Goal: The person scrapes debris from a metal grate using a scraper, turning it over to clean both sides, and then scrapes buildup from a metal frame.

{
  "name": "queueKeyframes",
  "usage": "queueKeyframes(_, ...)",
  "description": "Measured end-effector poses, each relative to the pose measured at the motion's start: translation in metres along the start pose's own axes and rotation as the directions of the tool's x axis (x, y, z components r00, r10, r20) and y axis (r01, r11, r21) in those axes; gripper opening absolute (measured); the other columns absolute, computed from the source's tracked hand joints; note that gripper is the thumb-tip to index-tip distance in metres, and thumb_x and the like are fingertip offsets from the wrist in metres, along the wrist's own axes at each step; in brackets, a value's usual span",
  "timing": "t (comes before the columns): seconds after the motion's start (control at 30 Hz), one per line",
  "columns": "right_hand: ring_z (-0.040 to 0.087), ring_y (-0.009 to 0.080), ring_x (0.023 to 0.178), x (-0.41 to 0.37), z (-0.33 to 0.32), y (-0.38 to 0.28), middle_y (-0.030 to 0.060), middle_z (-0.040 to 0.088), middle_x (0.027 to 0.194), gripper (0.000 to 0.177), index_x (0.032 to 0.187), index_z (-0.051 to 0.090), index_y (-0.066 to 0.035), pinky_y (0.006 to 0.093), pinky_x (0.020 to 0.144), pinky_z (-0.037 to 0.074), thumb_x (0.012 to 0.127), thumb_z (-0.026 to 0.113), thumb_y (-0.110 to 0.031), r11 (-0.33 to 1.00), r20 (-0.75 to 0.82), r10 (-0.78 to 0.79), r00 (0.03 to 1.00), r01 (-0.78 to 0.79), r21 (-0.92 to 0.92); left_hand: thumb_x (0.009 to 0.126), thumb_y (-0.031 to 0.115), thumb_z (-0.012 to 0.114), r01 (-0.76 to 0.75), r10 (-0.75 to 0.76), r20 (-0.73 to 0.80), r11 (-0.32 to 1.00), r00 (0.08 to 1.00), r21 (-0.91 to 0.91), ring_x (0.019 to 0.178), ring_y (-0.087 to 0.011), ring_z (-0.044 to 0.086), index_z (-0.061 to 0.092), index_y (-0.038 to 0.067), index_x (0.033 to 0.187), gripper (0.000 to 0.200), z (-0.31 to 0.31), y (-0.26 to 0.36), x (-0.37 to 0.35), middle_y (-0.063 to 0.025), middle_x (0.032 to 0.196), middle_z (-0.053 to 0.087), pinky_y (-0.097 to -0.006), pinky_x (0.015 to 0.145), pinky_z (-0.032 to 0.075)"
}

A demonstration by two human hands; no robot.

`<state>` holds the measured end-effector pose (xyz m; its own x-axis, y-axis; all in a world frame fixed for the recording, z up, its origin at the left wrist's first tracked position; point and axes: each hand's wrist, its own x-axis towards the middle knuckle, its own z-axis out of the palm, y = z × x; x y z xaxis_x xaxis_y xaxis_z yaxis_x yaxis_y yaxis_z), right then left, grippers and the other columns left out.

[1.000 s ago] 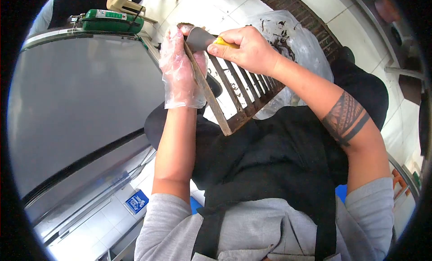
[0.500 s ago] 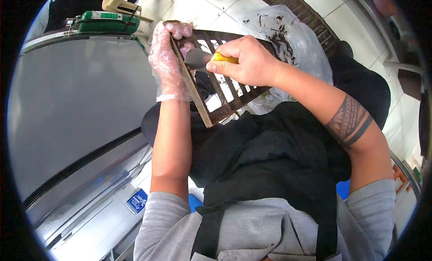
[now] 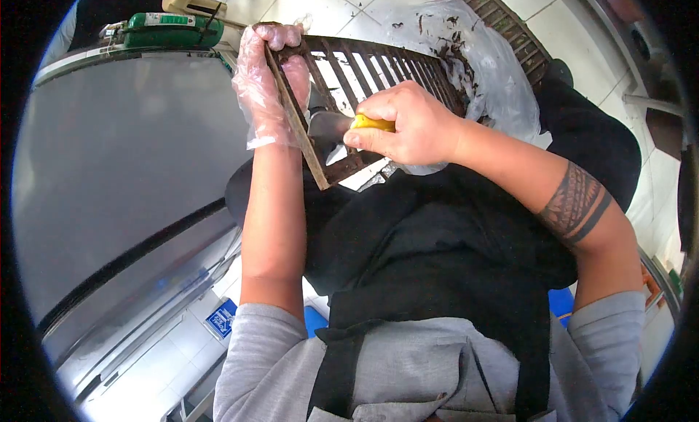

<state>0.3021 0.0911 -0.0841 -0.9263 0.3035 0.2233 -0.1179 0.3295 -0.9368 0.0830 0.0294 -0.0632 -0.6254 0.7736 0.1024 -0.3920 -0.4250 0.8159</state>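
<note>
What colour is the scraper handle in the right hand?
Yellow; the scraper handle shows best in the head view.

White tiled floor down there, and a clear plastic bag flecked with dark scraps lies spread across it, beside a long drain cover. On the left, a steel counter carries a green box at its far end.

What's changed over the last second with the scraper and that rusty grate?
The right hand has drawn the yellow-handled scraper along the grate, from the far end beside the gloved fingertips to near its lower end. The grate itself has shifted up and away from the body, so more bars show beyond the hand. Unchanged: the gloved left hand grips the grate's side rail, and the soiled plastic bag lies behind.
</note>
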Motion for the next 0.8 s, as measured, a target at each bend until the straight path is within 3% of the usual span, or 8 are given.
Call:
queueKeyframes(0.13, 0.061, 0.0386, 0.062, -0.011, 0.006, -0.006, 0.0161, 0.061, 0.067, 0.042, 0.071, 0.064, -0.004, 0.0457, 0.06, 0.048, 0.092, 0.078, -0.037, 0.997, 0.022, 0.023, 0.999, -0.025, 0.067, 0.104, 0.012, 0.058, 0.022, -0.022, -0.025, 1.0, 0.999, -0.016, 0.086, -0.0243, 0.048, 0.056, 0.006, 0.089, 0.017, 0.004, 0.004, 0.0, -0.0036, 0.082, 0.048, -0.0449, 0.104, 0.043)
queueKeyframes(0.27, 0.063, 0.0406, 0.066, -0.013, -0.003, -0.011, 0.0169, 0.062, 0.068, 0.042, 0.07, 0.063, -0.005, 0.0477, 0.061, 0.048, 0.091, 0.077, -0.038, 0.999, 0.097, -0.047, 0.994, 0.047, -0.006, 0.104, 0.012, 0.058, 0.006, -0.007, -0.025, 1.0, 1.0, -0.014, 0.085, -0.0245, 0.047, 0.056, 0.006, 0.089, 0.016, 0.002, 0.003, 0.003, -0.0039, 0.082, 0.048, -0.0452, 0.104, 0.043)
queueKeyframes(0.33, 0.064, 0.0413, 0.068, -0.011, -0.011, -0.015, 0.0171, 0.063, 0.069, 0.041, 0.07, 0.063, -0.006, 0.0488, 0.061, 0.049, 0.091, 0.076, -0.039, 0.998, 0.129, -0.063, 0.99, 0.066, -0.019, 0.102, 0.008, 0.056, 0.005, -0.008, -0.031, 0.997, 0.999, -0.082, 0.082, -0.0252, 0.049, 0.056, 0.004, 0.088, 0.015, 0.003, 0.003, 0.003, -0.007, 0.081, 0.049, -0.043, 0.093, 0.047)
queueKeyframes(0.47, 0.065, 0.0405, 0.07, 0.006, -0.027, -0.014, 0.0166, 0.066, 0.071, 0.041, 0.073, 0.068, -0.007, 0.0503, 0.063, 0.05, 0.09, 0.075, -0.044, 0.976, 0.21, -0.147, 0.967, 0.176, -0.128, 0.103, 0.007, 0.056, 0.036, -0.036, 0.0, 0.995, 0.999, -0.095, 0.082, -0.0252, 0.05, 0.056, 0.003, 0.088, 0.015, 0.005, 0.006, 0.005, -0.0074, 0.081, 0.05, -0.0433, 0.092, 0.047)
queueKeyframes(0.53, 0.065, 0.0401, 0.069, 0.012, -0.038, -0.017, 0.0162, 0.066, 0.07, 0.041, 0.074, 0.071, -0.007, 0.0495, 0.062, 0.05, 0.088, 0.075, -0.046, 0.955, 0.264, -0.168, 0.95, 0.223, -0.197, 0.103, 0.011, 0.056, 0.017, -0.015, 0.053, 0.999, 0.998, -0.044, 0.085, -0.0253, 0.048, 0.057, 0.006, 0.09, 0.014, 0.006, 0.006, 0.004, -0.005, 0.081, 0.049, -0.0483, 0.106, 0.041)
queueKeyframes(0.63, 0.064, 0.04, 0.067, 0.01, -0.057, -0.022, 0.0161, 0.064, 0.066, 0.045, 0.072, 0.071, -0.007, 0.0484, 0.061, 0.05, 0.087, 0.074, -0.049, 0.949, 0.273, -0.153, 0.95, 0.219, -0.228, 0.105, 0.008, 0.056, 0.009, -0.001, 0.069, 0.992, 0.998, -0.127, 0.084, -0.026, 0.051, 0.058, 0.001, 0.091, 0.015, 0.007, 0.007, 0.003, -0.0089, 0.083, 0.053, -0.0416, 0.092, 0.047)
queueKeyframes(0.77, 0.063, 0.0403, 0.064, 0.005, -0.082, -0.025, 0.0169, 0.061, 0.063, 0.049, 0.067, 0.067, -0.006, 0.0484, 0.059, 0.048, 0.089, 0.074, -0.049, 0.926, 0.238, -0.131, 0.962, 0.205, -0.316, 0.107, 0.009, 0.054, 0.004, -0.003, 0.004, 0.992, 1.0, -0.129, 0.086, -0.0267, 0.054, 0.059, 0.0, 0.093, 0.017, 0.014, 0.013, -0.001, -0.0095, 0.085, 0.055, -0.0418, 0.092, 0.047)
queueKeyframes(0.8, 0.063, 0.0404, 0.064, 0.005, -0.087, -0.028, 0.0171, 0.06, 0.062, 0.049, 0.067, 0.066, -0.006, 0.0486, 0.058, 0.047, 0.09, 0.074, -0.048, 0.926, 0.192, -0.099, 0.976, 0.162, -0.341, 0.106, 0.011, 0.055, -0.002, -0.001, -0.027, 0.995, 1.0, -0.096, 0.086, -0.0266, 0.053, 0.058, 0.002, 0.092, 0.017, 0.017, 0.014, -0.002, -0.0091, 0.084, 0.054, -0.045, 0.099, 0.045)
